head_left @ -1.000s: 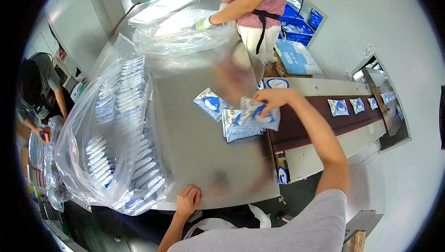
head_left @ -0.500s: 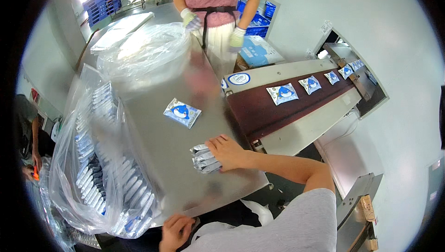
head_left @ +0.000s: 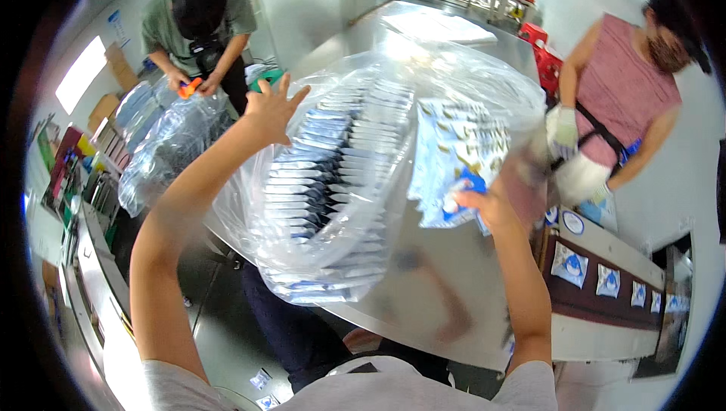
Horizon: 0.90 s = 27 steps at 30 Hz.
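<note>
In my right hand (head_left: 495, 210) is a row of light blue snack-like packets (head_left: 446, 150) with a blue whale print. The thumb lies over the nearest packet, and the row stretches away over the table, right of a clear plastic bag (head_left: 333, 260). Inside that bag, silvery packets (head_left: 299, 207) stand on edge in long rows. My left hand (head_left: 272, 112) is raised at the bag's far left edge, fingers spread and holding nothing. Whether it touches the film I cannot tell.
Under the bag is a metal table (head_left: 393, 297). At right, a dark red conveyor belt (head_left: 594, 294) carries several packets, with a gloved person (head_left: 628, 71) standing beside it. Far left, another person (head_left: 162, 33) holds an orange tool (head_left: 189, 88) over bundled plastic (head_left: 178, 139).
My view has swung left. My left hand has gone from the near table edge up to the bag. My right hand has moved from the table's right edge to beside the bag with packets.
</note>
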### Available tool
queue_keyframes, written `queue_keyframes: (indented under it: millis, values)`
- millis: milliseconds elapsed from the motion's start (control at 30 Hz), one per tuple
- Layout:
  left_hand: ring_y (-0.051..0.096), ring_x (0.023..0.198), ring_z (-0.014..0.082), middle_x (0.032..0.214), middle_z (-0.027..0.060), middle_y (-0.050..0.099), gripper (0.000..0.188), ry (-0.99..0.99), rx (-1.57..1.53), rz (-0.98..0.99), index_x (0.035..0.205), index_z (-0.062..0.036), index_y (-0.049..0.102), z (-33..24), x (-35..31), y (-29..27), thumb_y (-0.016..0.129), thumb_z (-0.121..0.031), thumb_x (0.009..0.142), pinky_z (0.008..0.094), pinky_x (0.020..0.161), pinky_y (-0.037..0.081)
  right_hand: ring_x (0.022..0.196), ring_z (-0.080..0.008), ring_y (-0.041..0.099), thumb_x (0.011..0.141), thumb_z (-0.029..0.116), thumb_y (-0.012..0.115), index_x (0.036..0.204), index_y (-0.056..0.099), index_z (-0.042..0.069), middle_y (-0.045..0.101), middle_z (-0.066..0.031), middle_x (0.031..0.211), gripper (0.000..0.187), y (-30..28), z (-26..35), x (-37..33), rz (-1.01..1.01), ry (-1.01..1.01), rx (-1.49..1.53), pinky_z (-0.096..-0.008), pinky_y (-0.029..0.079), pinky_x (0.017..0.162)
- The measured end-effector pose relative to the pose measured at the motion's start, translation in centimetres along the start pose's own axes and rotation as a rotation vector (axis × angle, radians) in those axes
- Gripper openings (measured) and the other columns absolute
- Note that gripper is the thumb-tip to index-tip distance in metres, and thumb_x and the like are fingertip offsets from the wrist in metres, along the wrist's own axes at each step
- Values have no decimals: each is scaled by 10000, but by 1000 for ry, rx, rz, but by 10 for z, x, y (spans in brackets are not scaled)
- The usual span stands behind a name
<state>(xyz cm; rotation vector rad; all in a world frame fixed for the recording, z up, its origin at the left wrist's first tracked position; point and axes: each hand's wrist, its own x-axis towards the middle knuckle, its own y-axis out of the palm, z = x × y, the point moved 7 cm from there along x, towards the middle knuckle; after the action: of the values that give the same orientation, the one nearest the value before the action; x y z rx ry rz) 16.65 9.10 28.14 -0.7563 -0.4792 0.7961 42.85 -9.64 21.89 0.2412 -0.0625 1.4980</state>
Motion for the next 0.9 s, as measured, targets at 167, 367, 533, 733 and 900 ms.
queue_keyframes:
  millis: [167, 367, 533, 733, 900]
  values:
    - [656, 821, 319, 914, 173, 650, 225, -144, -200, -1, 934, -56, 610, 49, 22, 72, 638, -164, 738, 391, 651, 540, 1053, -330, 567, 526, 301, 828, 1234, 418, -33, 567, -225, 1128, 884, 89, -6, 122, 129, -237, -948, -378, 423, 925]
    - [623, 730, 387, 770, 190, 631, 92, -257, -532, -298, 792, -87, 636, 63, 31, 32, 567, -123, 742, 486, 644, 485, 1011, -301, 582, 537, 388, 820, 1215, 469, -3, 597, -168, 1056, 858, 171, -91, 219, 248, -450, -1634, -444, 434, 868]
    - [630, 794, 326, 818, 163, 646, 146, -143, -804, -446, 881, -30, 628, 71, -5, 23, 605, -68, 742, 406, 676, 482, 1271, -358, 383, 633, 769, 582, 1343, 352, -18, 409, -241, 1353, 1084, 229, -188, 233, 475, -90, -1460, -541, 272, 1031]
    - [573, 982, 294, 1007, 154, 610, 230, 160, -1006, -677, 1012, 36, 584, -8, -112, -113, 580, -10, 786, 357, 874, 427, 1333, -395, 271, 764, 775, 371, 1408, 243, -39, 306, -270, 1413, 1046, 182, -162, 198, 299, -217, -1328, -654, 135, 1040]
    - [622, 738, 248, 887, 84, 615, 208, 835, -1398, -477, 852, -54, 652, -153, -201, -141, 708, -127, 665, 338, 628, 518, 1064, -292, 514, 876, 312, 568, 1083, 536, 9, 540, -125, 1121, 368, 121, -53, 63, -151, -570, -865, -485, 359, 937]
